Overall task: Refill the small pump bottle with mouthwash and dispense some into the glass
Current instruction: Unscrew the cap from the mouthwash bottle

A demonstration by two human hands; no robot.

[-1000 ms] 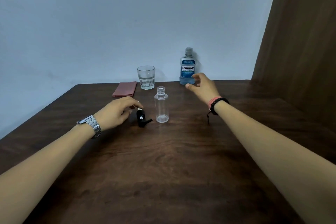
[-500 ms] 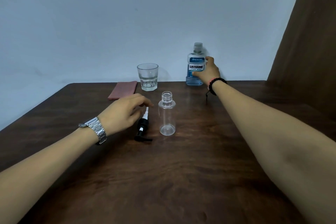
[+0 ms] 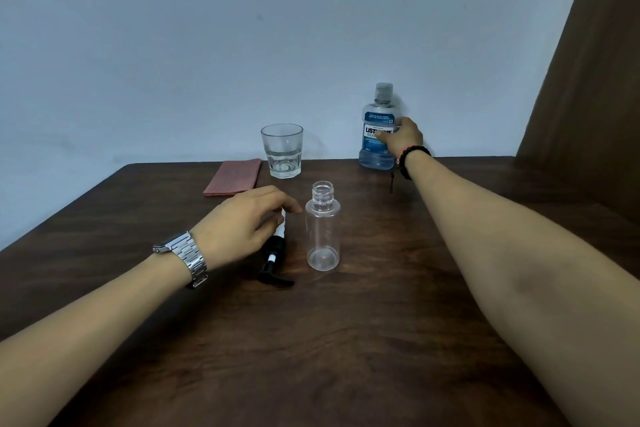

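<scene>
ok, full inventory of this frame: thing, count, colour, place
mouthwash bottle: 1, blue, capped, back right at wall
glass: 1, clear, back centre
small bottle: 1, clear, open neck, upright, centre
pump head: 1, black and white, lying left of small bottle
cloth: 1, pink, folded, left of glass
table: 1, dark wood
left hand: watch on wrist, over pump tube
right hand: bead bracelet, grips mouthwash bottle
</scene>
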